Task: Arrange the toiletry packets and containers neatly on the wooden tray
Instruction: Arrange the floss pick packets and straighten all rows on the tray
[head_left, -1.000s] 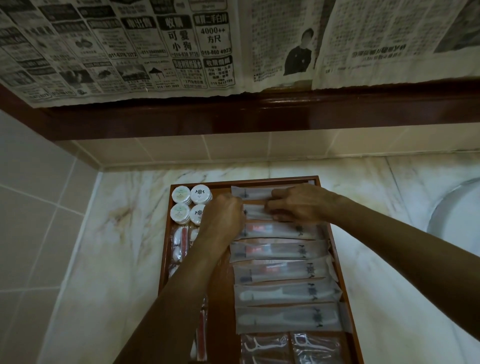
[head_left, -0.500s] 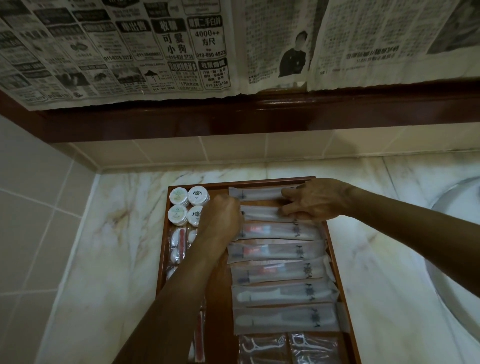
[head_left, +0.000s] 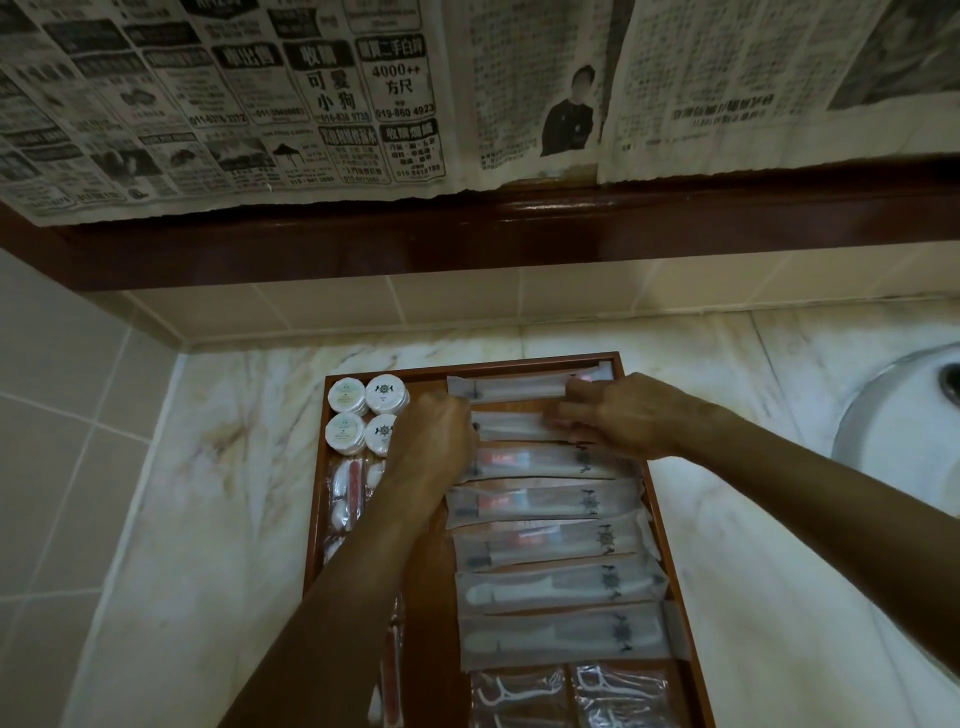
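Both hands are working at the far end of the wooden tray, which is sitting on the marble counter just left of the sink

The left hand is hovering with curled fingers over the left ends of the second packet and the one below it; I cannot tell whether it is actually pinching either. The right hand is pinching the second packet's right end, with its fingertips also reaching the top packet. Five more long packets are lying in a column beneath, floss-pick bags at the near end. Four round white containers are sitting in the tray's far-left corner, small sachets below them
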